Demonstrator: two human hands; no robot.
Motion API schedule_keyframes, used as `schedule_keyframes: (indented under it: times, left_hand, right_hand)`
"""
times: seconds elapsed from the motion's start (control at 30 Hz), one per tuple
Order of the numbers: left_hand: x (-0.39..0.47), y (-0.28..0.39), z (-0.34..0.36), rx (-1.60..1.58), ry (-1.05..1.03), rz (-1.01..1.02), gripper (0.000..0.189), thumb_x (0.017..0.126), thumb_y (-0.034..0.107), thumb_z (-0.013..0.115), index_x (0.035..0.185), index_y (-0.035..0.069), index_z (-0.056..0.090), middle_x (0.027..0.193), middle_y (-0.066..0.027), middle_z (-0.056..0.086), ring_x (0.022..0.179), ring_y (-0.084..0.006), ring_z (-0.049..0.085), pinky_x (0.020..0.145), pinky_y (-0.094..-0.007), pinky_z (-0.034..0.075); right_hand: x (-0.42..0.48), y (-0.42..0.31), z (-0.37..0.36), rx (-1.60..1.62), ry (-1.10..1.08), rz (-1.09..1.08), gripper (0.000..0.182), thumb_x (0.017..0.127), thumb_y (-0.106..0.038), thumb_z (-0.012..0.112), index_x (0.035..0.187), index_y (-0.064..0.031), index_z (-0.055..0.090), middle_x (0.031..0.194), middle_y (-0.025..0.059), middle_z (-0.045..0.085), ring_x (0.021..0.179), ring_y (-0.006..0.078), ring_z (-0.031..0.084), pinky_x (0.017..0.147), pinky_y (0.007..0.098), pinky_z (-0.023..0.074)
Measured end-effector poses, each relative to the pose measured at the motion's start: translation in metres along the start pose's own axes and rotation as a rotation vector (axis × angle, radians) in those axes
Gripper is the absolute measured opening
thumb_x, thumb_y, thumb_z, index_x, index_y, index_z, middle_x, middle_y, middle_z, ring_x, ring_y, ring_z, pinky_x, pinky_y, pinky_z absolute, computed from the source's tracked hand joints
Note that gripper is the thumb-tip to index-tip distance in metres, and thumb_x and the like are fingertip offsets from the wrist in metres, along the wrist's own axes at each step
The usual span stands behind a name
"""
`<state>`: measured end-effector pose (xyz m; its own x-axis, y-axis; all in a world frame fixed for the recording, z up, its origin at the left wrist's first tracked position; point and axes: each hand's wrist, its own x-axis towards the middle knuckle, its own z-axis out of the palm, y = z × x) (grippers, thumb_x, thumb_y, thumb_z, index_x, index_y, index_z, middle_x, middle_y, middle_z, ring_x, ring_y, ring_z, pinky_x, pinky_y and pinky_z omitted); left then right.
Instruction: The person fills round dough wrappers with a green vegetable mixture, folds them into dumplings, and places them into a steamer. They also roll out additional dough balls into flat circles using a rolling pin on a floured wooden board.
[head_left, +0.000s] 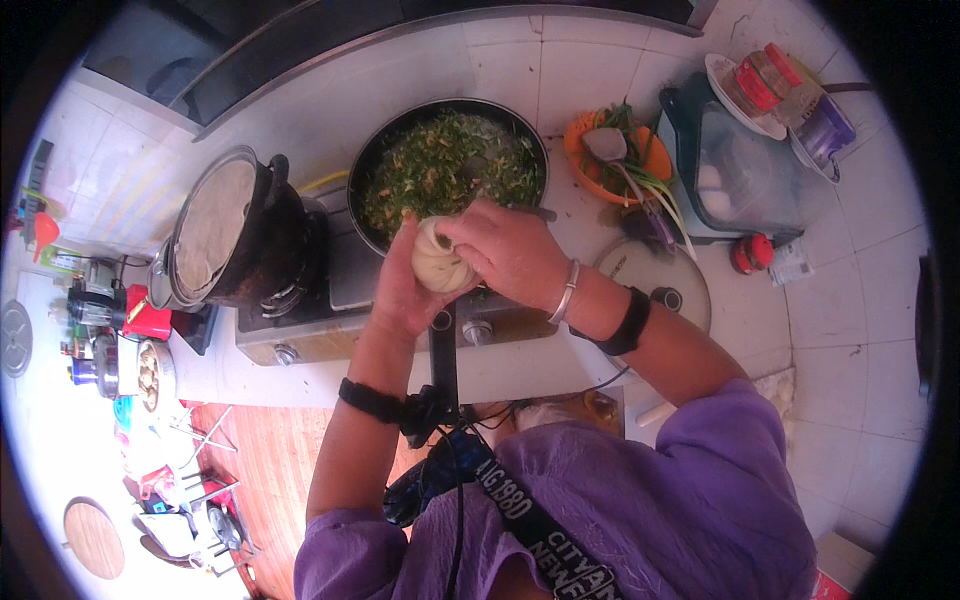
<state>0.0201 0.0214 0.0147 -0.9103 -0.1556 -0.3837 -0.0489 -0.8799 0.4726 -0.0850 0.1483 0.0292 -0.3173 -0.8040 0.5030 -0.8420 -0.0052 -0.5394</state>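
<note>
A round, pleated dough bun (437, 262) sits in the palm of my left hand (401, 289), whose fingers and thumb curve around it. My right hand (504, 251) pinches the gathered dough at the bun's top, where a small opening shows. Both hands are above the near rim of a black frying pan (541, 150). Chopped green filling with yellowish bits (442, 161) fills that pan, and my hands hide part of its near side. The pan's black handle (442, 352) points towards me under my wrists.
A dark pot (292, 225) with a pale cloth-like liner (214, 225) stands on the gas stove (360, 337). To the right are an orange bowl (577, 142) with spring onions, a spatula (606, 144), a glass lid (697, 277), a red-capped jar (752, 253) and a lidded plastic bin (750, 180).
</note>
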Motion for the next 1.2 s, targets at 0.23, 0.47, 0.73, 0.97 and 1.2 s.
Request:
schedule_keyframes:
  times: [0.23, 0.47, 0.73, 0.97, 1.2]
  left_hand:
    - [0.003, 0.007, -0.001, 0.12, 0.002, 0.011, 0.039, 0.095, 0.037, 0.041, 0.114, 0.004, 0.052, 0.109, -0.0135, 0.059, 0.098, -0.0276, 0.061, 0.084, -0.0429, 0.052]
    - [0.0, 0.017, 0.0, 0.348, 0.06, -0.011, 0.043, 0.094, 0.041, 0.041, 0.113, 0.005, 0.053, 0.105, -0.0123, 0.06, 0.095, -0.027, 0.062, 0.079, -0.0429, 0.054]
    - [-0.023, 0.037, 0.026, 0.255, -0.105, 0.069, 0.073, 0.091, 0.064, 0.025, 0.136, 0.008, 0.034, 0.122, -0.0163, 0.053, 0.1, -0.032, 0.06, 0.081, -0.0493, 0.052]
    - [-0.026, 0.004, 0.004, -0.098, -0.103, 0.176, 0.061, 0.093, 0.057, 0.028, 0.125, 0.008, 0.045, 0.112, -0.0149, 0.058, 0.101, -0.0307, 0.059, 0.087, -0.0486, 0.049]
    - [-0.087, 0.002, -0.016, -0.02, -0.073, 0.204, 0.05, 0.097, 0.045, 0.029, 0.112, 0.004, 0.053, 0.103, -0.0125, 0.062, 0.094, -0.0258, 0.061, 0.085, -0.0376, 0.05]
  right_hand:
    - [0.006, 0.011, -0.006, -0.031, -0.028, -0.246, 0.024, 0.079, -0.012, 0.06, 0.103, -0.0085, 0.056, 0.082, 0.0073, 0.059, 0.075, 0.0286, 0.06, 0.063, 0.0357, 0.0496]
    - [0.003, 0.003, -0.005, 0.034, 0.09, -0.075, 0.015, 0.079, -0.016, 0.062, 0.091, -0.0085, 0.058, 0.082, 0.0071, 0.056, 0.073, 0.0277, 0.061, 0.059, 0.0367, 0.0495]
    - [0.006, -0.015, -0.021, 0.492, 0.118, 0.293, 0.01, 0.077, -0.007, 0.066, 0.084, -0.0024, 0.062, 0.073, 0.0073, 0.061, 0.063, 0.0178, 0.062, 0.058, 0.0295, 0.0496]
    - [0.005, -0.037, -0.015, 0.872, -0.094, 0.476, 0.015, 0.079, -0.01, 0.067, 0.086, 0.0033, 0.062, 0.077, 0.0092, 0.065, 0.069, 0.0105, 0.062, 0.061, 0.0252, 0.05]
    - [-0.009, -0.09, -0.007, 0.121, -0.083, -0.158, 0.01, 0.077, -0.009, 0.061, 0.087, -0.006, 0.06, 0.081, 0.0076, 0.059, 0.07, 0.0226, 0.062, 0.059, 0.032, 0.049]
